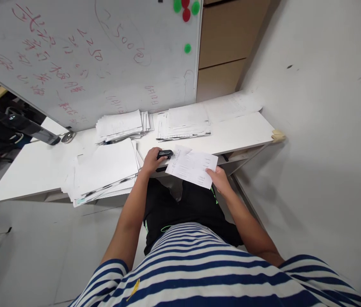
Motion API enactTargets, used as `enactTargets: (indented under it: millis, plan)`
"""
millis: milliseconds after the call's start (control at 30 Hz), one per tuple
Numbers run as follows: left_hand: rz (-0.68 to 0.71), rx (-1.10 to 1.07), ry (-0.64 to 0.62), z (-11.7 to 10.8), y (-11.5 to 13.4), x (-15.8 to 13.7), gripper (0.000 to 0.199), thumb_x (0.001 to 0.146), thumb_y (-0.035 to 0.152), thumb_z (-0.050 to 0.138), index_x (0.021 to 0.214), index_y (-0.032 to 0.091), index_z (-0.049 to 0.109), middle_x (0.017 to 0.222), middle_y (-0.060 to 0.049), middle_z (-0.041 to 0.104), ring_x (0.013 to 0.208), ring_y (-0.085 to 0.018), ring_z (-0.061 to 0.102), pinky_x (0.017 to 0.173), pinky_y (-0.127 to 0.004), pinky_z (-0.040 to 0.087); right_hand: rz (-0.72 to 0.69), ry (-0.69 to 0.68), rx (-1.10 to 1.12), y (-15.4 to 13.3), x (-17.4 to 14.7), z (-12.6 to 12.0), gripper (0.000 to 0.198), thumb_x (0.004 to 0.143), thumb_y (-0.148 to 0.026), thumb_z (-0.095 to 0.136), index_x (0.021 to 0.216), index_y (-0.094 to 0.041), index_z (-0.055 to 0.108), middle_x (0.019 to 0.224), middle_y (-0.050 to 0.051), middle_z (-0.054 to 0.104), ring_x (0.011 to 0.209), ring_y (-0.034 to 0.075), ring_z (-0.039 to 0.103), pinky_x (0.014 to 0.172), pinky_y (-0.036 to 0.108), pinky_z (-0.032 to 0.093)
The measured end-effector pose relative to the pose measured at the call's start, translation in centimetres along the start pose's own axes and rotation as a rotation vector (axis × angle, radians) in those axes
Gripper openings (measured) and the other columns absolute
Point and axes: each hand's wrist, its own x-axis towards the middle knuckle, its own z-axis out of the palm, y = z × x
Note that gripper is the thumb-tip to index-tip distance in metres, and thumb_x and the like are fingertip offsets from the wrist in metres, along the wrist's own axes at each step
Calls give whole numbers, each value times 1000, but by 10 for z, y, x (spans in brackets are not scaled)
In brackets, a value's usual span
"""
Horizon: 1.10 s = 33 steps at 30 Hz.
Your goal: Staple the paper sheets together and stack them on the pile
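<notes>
My left hand (152, 161) is closed around a black stapler (165, 154) at the front edge of the white table. A printed sheet of paper (191, 165) is pinched by its right side in my right hand (220, 179), thumb on top. The left edge of that paper lies right by the stapler's front end; I cannot tell whether it sits between the jaws. Whether it is one sheet or more does not show. Left of my left hand lies a large stack of papers (110, 164), its sheets fanned at the near corner.
Two more paper piles, one left (121, 125) and one right (185, 121), lie at the back of the white table (39, 166), below a whiteboard (81, 55) with red writing. A dark bottle (30, 128) is at the left. A white wall (321, 128) rises on the right.
</notes>
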Motion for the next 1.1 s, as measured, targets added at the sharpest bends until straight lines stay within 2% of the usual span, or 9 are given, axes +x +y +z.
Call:
enactTargets:
  millis: [233,367,500,600,667,733,867,1000,1100]
  plan:
    - [0,-27,-14,0,-1,1,36,86,40,64,116,22,58,117,-10,62,114,-28,56,99,-43,45,-83,-99,-3,-2,14,14,45,73,-39,72,113,-19,67,122,10,73,110,28,69,97,46,54]
    - [33,-110,-54,-6,1,3,39,82,43,69,114,22,60,119,-9,63,118,-27,57,105,-42,42,-151,-67,74,-12,21,29,50,71,-42,76,114,-20,61,121,11,72,109,27,69,96,46,54]
    - [-143,-305,-197,-21,5,10,49,79,53,71,118,25,61,124,-7,65,115,-25,61,100,-39,46,-171,6,129,-13,24,36,49,71,-41,75,111,-19,59,116,12,73,104,27,70,94,46,55]
    - [-298,-380,-103,-27,11,26,40,86,56,60,109,23,64,117,-7,69,109,-23,63,94,-36,48,-212,39,82,-11,28,33,43,74,-43,72,107,-18,62,113,13,74,101,27,70,92,47,55]
    - [-354,-344,36,-24,20,40,36,91,55,53,100,22,64,108,-7,70,102,-22,64,88,-35,48,-240,51,42,-13,32,31,41,75,-44,70,106,-17,64,111,13,74,99,28,70,90,47,55]
    - [-359,-274,105,-17,32,53,35,94,54,47,92,23,61,100,-6,70,93,-22,63,81,-34,47,-264,63,15,-16,36,30,42,76,-46,69,107,-17,64,110,13,74,99,27,70,90,46,55]
    - [-378,-48,75,5,53,64,38,97,54,39,77,24,52,81,-7,66,81,-24,61,72,-35,42,-276,81,-2,-22,38,30,44,77,-46,69,110,-17,64,113,14,73,102,27,69,93,46,54]
    - [-451,80,86,16,55,64,30,98,51,39,88,25,51,85,-8,66,81,-27,63,71,-35,41,-215,89,35,-12,29,30,44,78,-47,69,111,-18,64,117,12,72,105,26,68,92,43,54]
    - [-477,107,49,17,53,65,31,97,53,40,103,24,51,84,-9,67,83,-29,65,74,-37,42,-137,84,51,1,17,30,44,79,-52,68,108,-19,66,108,8,74,90,21,67,75,34,55]
